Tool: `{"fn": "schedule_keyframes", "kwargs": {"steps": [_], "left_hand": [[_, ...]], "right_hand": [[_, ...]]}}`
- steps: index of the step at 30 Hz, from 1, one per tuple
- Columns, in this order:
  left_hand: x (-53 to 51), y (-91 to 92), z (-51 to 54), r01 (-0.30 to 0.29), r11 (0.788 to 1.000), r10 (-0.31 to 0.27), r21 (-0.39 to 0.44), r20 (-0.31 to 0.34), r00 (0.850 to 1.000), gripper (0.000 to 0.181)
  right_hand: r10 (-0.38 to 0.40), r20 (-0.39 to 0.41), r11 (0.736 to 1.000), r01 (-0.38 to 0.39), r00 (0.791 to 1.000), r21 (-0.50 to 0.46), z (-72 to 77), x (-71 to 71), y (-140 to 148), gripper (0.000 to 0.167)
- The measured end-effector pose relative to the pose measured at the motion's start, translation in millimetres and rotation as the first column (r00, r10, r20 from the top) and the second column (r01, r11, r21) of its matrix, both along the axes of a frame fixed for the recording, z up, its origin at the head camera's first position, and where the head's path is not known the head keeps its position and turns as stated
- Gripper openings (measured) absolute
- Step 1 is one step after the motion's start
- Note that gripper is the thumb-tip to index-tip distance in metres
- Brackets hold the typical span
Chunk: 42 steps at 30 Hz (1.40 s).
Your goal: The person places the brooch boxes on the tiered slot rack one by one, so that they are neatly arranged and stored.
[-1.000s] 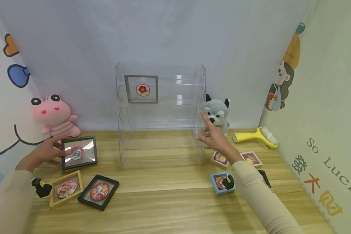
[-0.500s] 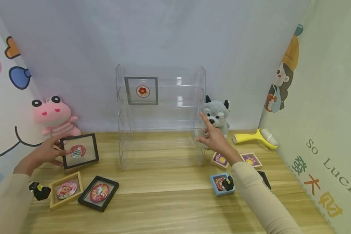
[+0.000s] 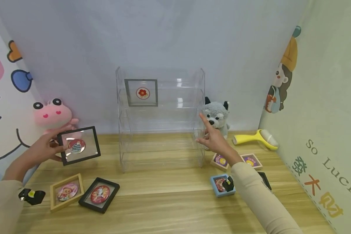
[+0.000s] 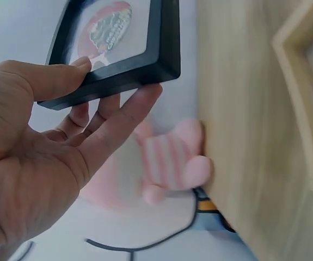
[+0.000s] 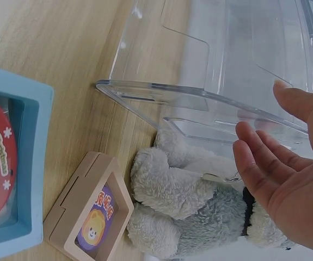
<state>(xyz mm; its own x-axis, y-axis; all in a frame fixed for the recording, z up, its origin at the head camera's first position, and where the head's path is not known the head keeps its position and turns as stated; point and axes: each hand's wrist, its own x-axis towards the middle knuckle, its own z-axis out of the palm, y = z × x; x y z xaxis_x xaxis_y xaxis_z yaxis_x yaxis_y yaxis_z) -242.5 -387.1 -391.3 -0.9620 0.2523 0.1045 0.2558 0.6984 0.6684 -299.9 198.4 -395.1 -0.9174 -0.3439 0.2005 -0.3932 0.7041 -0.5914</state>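
My left hand (image 3: pixel 41 150) pinches the left edge of a black display frame (image 3: pixel 89 143), thumb in front and fingers behind, as the left wrist view also shows. Inside its clear panel sits a round red badge with a Christmas tree. The frame is tilted and raised off the table, in front of a pink plush toy (image 3: pixel 54 116). At the right side of a clear acrylic tiered rack (image 3: pixel 162 149) is my right hand (image 3: pixel 217 139), fingers extended and thumb apart, near the side panel; contact is unclear. A grey-edged frame with a red flower badge (image 3: pixel 142 93) stands high on the rack.
Front left lie a wooden frame (image 3: pixel 54 201) and another black frame (image 3: pixel 109 201). On the right are a light blue frame (image 3: pixel 222 194), two small wooden frames, a partly hidden black one, a yellow-handled roller (image 3: pixel 247 139) and a grey plush dog (image 3: pixel 217 112).
My left hand has lifted the black frame with the tree badge off the table and tilted it. My right hand has stayed beside the rack.
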Motion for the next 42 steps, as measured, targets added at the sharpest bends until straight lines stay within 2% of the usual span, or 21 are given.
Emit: {"fn": "schedule_keyframes", "kwargs": {"steps": [7, 12, 17, 23, 29, 34, 39, 42], "left_hand": [[3.7, 20.9, 32.0, -0.01, 1.0, 0.011, -0.018, 0.03, 0.999, 0.072], [2.7, 37.6, 51.8, -0.006, 0.999, 0.005, -0.049, -0.019, 1.0, 0.066], [1.9, 51.7, 67.6, 0.003, 0.998, -0.006, -0.068, -0.037, 0.999, 0.066], [1.8, 67.2, 79.0, 0.006, 0.997, -0.014, -0.072, -0.115, 0.993, 0.066], [-3.6, 89.2, 92.6, 0.028, 0.996, -0.044, -0.083, -0.193, 0.98, 0.065], [-15.4, 115.0, 100.0, 0.067, 0.995, -0.084, -0.072, -0.274, 0.958, 0.066], [-27.9, 143.4, 105.7, 0.068, 0.994, -0.092, -0.085, -0.328, 0.94, 0.066], [-33.2, 160.3, 109.3, 0.067, 0.994, -0.094, -0.083, -0.381, 0.92, 0.064]], "right_hand": [[0.006, -0.002, 1.0, -0.006, 1.0, 0.004, -1.9, -1.0, 1.9, 0.1], [0.006, -0.011, 1.0, -0.006, 1.0, -0.006, -1.0, -2.0, 0.7, 0.1], [0.006, -0.018, 1.0, -0.006, 1.0, -0.003, -1.2, -3.1, 0.9, 0.101], [0.006, -0.008, 1.0, -0.006, 1.0, 0.005, -2.1, -3.4, 1.0, 0.1], [0.004, -0.009, 1.0, -0.004, 1.0, 0.004, -0.8, -2.6, 1.0, 0.099], [-0.008, 0.007, 1.0, 0.008, 1.0, 0.002, -2.5, -3.4, 1.6, 0.1], [-0.004, -0.013, 1.0, 0.004, 1.0, 0.006, -4.3, -3.3, 1.4, 0.101], [0.0, -0.025, 1.0, 0.0, 1.0, 0.003, -3.1, -3.5, 0.4, 0.101]]}}
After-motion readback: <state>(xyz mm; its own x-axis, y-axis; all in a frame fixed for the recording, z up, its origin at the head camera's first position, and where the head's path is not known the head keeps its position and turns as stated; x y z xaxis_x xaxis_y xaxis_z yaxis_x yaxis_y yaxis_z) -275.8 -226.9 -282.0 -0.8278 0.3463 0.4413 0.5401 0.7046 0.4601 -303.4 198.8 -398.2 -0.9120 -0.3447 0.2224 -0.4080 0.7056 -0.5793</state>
